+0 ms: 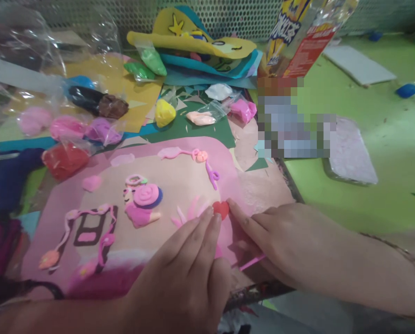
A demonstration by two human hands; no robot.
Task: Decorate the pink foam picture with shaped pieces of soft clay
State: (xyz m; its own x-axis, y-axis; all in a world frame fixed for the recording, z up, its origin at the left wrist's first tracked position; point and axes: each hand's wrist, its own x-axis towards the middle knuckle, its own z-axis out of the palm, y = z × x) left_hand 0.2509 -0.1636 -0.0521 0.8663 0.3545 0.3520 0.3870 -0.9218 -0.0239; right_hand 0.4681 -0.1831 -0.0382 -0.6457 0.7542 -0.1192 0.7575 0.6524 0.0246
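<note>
A small red clay heart [221, 210] lies on the right part of a pink-bordered picture [190, 183]. The outstretched fingers of my left hand [183, 262] rest against the heart's left side. From the right, the index fingertip of my right hand [284, 236] touches it. A thin pink stick [252, 263] pokes out from under the right hand's curled fingers, which hide its other end. Pink clay petals [190, 211] fan out beside the left fingertips. Farther left on the picture are a clay snail [145, 197] and a brown window-like frame [93, 230] with pink trim.
Bagged clay lumps, among them red [66, 159], yellow [165, 112] and magenta [243, 110], lie behind the picture. A yellow paper hat [193, 39] sits at the back beside a plastic bottle [301, 41]. A pale block [351, 149] lies on the green table [398, 185].
</note>
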